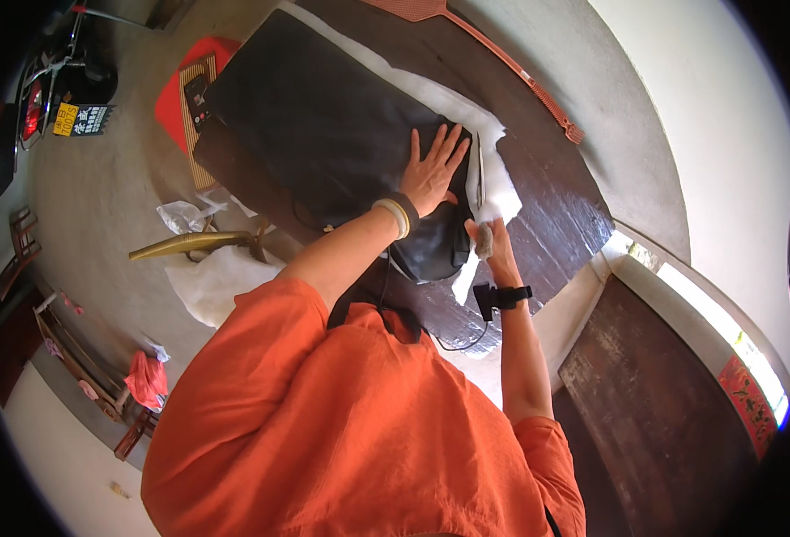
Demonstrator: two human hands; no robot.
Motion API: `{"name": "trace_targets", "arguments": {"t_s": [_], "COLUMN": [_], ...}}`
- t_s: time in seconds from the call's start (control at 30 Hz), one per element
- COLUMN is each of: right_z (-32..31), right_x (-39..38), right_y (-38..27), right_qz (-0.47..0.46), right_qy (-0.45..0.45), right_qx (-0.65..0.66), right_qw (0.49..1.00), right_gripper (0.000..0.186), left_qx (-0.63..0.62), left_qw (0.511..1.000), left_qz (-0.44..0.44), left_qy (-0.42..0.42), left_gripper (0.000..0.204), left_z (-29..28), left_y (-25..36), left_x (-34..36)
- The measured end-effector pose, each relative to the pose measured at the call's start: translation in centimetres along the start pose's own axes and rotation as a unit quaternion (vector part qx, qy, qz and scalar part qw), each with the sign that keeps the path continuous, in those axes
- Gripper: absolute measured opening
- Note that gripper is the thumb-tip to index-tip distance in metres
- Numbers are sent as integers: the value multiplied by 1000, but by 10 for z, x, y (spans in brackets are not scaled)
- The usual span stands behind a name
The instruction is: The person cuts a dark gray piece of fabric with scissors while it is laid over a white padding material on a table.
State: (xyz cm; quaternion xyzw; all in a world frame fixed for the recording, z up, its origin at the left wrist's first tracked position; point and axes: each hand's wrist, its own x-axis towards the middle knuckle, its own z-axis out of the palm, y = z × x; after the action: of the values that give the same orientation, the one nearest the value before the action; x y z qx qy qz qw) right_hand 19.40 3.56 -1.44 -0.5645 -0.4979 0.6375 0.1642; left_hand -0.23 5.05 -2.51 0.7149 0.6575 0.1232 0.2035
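A large piece of black fabric (314, 107) is spread on a dark wooden table (560, 210), over a sheet of white batting (500, 190) that shows beyond its far and right edges. My left hand (429, 177) lies flat with spread fingers on the fabric near its right edge. Beside it, my right hand (502, 258) is closed around the handles of a pair of scissors (481, 179). The blades point away from me along the white strip beside the black edge. Whether they are parted is hard to make out. Near me the fabric bunches up in folds.
A red fly swatter (520, 76) lies along the table's far right edge. To the left are a red stool (169, 112) with a dark phone (196, 94) nearby, a yellowish chair (189, 242), white batting scraps (212, 291) and a motorcycle (42, 98). A cable hangs near my waist.
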Motion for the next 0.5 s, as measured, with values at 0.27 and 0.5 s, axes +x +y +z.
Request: {"name": "trace_targets", "arguments": {"t_s": [0.27,0.5], "right_z": [17,20], "right_x": [45,33], "right_y": [-12,-40], "right_qz": [20,78], "right_qy": [46,38], "right_qx": [87,0], "right_qw": [995,996], "right_gripper": [52,46], "left_qx": [-16,-20], "left_qw": [1000,1000], "left_qz": [5,-7], "left_qy": [11,-5], "left_gripper": [98,99], "left_z": [3,0], "left_y": [0,-5], "left_x": [3,0]}}
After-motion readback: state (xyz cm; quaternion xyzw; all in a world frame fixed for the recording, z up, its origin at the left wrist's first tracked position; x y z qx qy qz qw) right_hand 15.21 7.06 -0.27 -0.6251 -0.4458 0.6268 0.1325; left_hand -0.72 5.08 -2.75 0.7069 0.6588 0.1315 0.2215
